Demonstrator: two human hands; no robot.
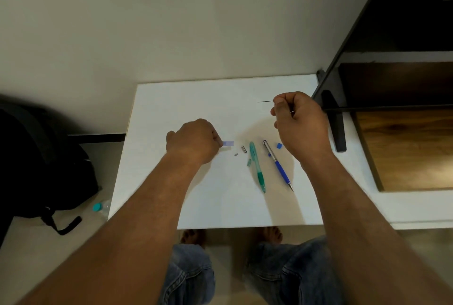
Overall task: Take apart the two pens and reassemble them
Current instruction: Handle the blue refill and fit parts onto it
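A green pen barrel [257,167] and a blue pen with a silver upper half [277,164] lie side by side on the white table [171,108]. My left hand [193,142] pinches a small translucent blue tube [228,143] just above the table. Raised above the table, my right hand [300,123] pinches a thin dark rod [265,101] whose tip points left. Small loose parts lie between the hands: a silver sleeve [243,149], a tiny grey piece [236,154], a green piece [249,162] and a blue cap [279,145].
A dark shelf frame with a wooden board [404,147] stands close on the right, one black leg [337,120] just beyond my right hand. A black backpack [41,165] and a bottle with a teal cap [101,206] are on the floor at left. My knees show below the table edge.
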